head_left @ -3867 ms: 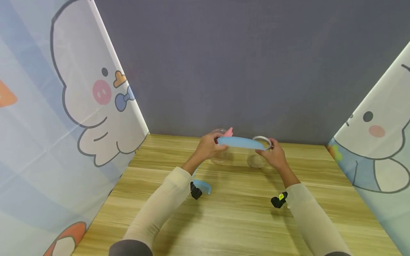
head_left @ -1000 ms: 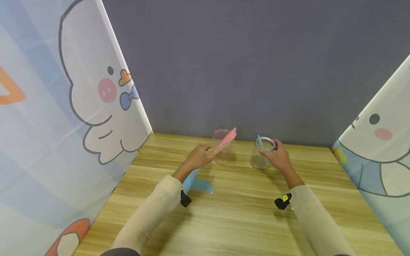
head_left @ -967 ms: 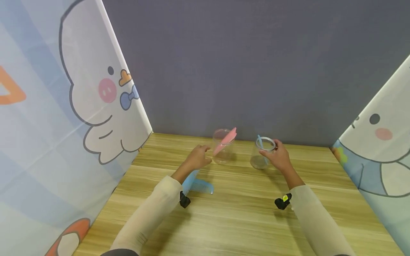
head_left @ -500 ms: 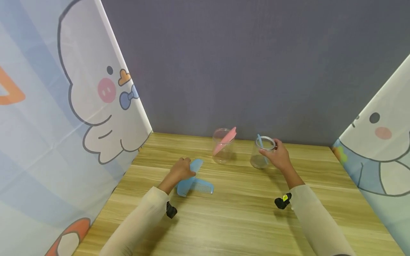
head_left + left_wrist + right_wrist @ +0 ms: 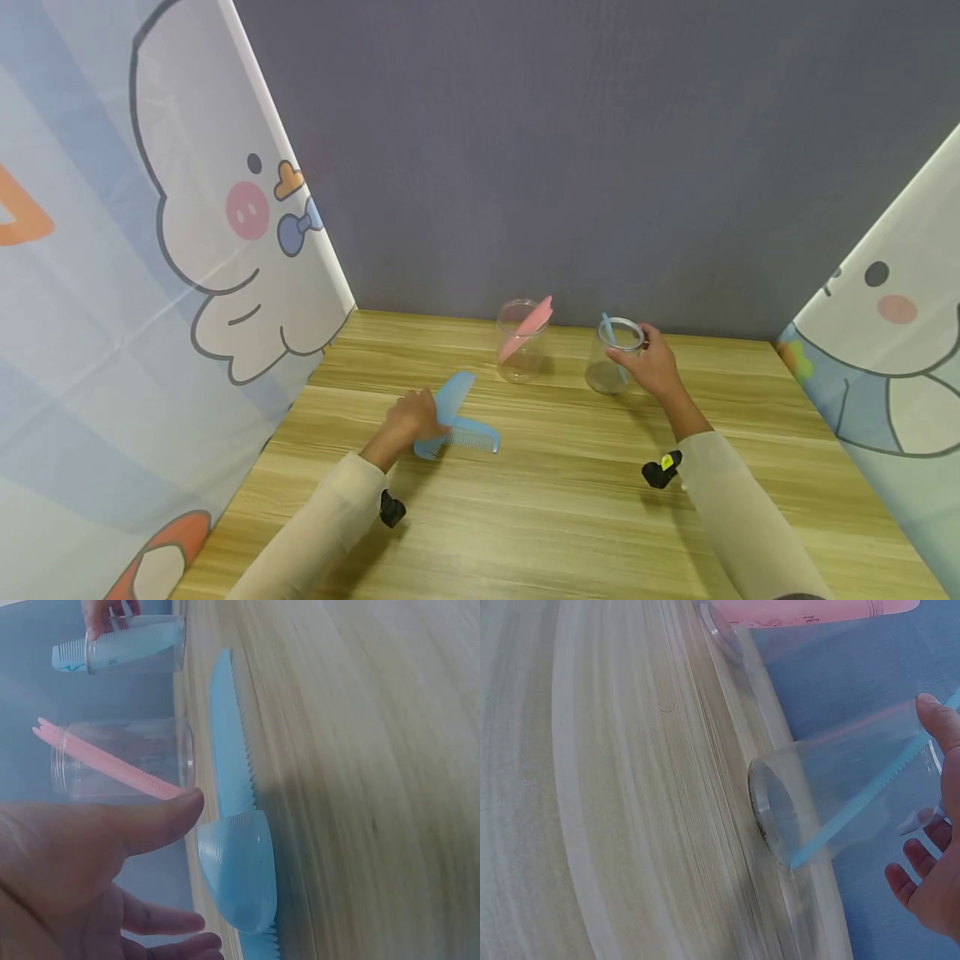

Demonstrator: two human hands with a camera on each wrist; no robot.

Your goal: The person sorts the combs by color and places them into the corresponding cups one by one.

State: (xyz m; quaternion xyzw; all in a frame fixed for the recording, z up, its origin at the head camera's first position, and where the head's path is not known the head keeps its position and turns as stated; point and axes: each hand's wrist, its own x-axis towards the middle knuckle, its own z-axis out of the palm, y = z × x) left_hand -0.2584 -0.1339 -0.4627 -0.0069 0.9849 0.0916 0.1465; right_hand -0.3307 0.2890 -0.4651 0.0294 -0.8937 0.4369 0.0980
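Two blue combs lie crossed on the table: one comb (image 5: 456, 393) slants away, and the other comb (image 5: 241, 874) crosses over it. My left hand (image 5: 411, 415) is at their left side, thumb and fingers apart in the left wrist view. My right hand (image 5: 651, 367) holds the rim of a clear jar (image 5: 598, 367), thumb on the near side, while the jar stands upright on the table. A blue comb (image 5: 610, 330) leans inside it. To its left stands another clear jar (image 5: 517, 371) with a pink comb (image 5: 528, 327) tilted in it, pointed end above the rim.
A wooden table (image 5: 555, 517) meets a dark grey back panel (image 5: 562, 167) just behind the jars. Printed cartoon sheets flank it, the left sheet (image 5: 97, 350) and the right sheet (image 5: 915, 375). Small black wrist cameras hang below both sleeves.
Earlier, both hands had a blue comb above the jars; that comb now stands in the right jar. My left hand has moved left and nearer, down to the crossed combs. The right hand stays at its jar.
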